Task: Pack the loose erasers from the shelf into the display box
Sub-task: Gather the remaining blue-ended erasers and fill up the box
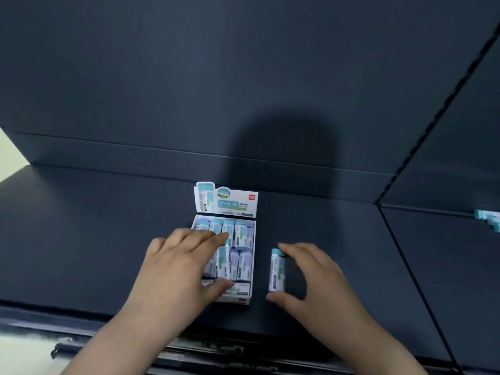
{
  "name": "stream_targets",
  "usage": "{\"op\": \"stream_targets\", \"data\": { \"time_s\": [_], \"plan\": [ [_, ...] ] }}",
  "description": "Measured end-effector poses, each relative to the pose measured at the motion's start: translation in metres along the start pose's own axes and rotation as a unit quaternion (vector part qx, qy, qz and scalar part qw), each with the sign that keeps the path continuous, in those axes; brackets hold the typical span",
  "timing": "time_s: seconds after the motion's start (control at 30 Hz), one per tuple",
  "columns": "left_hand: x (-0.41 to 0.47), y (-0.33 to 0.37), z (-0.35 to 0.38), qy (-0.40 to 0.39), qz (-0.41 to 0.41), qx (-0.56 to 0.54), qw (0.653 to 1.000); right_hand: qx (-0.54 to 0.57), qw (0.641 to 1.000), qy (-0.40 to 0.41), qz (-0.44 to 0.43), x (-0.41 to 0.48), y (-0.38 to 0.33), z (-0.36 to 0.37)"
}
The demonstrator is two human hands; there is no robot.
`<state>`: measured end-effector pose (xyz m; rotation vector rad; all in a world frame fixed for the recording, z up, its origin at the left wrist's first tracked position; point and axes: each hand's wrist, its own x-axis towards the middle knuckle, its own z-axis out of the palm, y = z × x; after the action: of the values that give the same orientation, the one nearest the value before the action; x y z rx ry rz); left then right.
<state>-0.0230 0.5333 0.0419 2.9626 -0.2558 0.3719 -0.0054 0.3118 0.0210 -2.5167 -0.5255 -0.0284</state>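
Shelf (81, 239): dark, matte, with a dark back panel (189, 77) behind it.

Left hand (176, 269): comes in from bottom left and lies flat over the left half of the box (253, 266). Fingers (205, 239) are released, nearly straight and spread, resting on the packed erasers (242, 236). They grasp nothing. The thumb sits at the box's near wall.

Box: white, mid-shelf, open on top, with the printed lid flap (232, 204) standing upright at the far side. The packed erasers lie in two rows, a far one and a near one, in teal and white sleeves. The left columns are hidden under the hand, so no count.

Eraser (277, 272): the loose one, same sleeve. It lies on the shelf just beside the box's right wall, not touching it, long axis parallel to the box.

Right hand (322, 280): comes in from bottom right, curled round that eraser. The index tip is on the eraser's far teal end and the thumb is at its near end, so the eraser is pinched lengthwise. The other fingers (305, 255) arch over its right side. Cannot tell whether the eraser is off the shelf.

Far right edge: stray erasers (489, 217) on the adjoining shelf section, well apart from the box, partly cut off by the frame.
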Motion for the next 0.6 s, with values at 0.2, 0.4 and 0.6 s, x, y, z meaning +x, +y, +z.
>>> {"op": "stream_targets", "data": {
  "time_s": [0.2,0.4,0.6],
  "plan": [
    [0.01,-0.01,0.006,-0.009,0.001,0.008,1.0,-0.048,0.998,-0.016,-0.045,0.043,-0.024,0.018],
    [0.015,-0.019,0.011,-0.076,-0.004,-0.009,0.997,-0.095,0.995,-0.034,-0.023,0.056,-0.022,0.033],
    [0.0,-0.028,0.02,-0.063,-0.005,-0.047,0.997,-0.082,0.996,-0.032,0.019,0.028,-0.017,0.036]
  ]
}}
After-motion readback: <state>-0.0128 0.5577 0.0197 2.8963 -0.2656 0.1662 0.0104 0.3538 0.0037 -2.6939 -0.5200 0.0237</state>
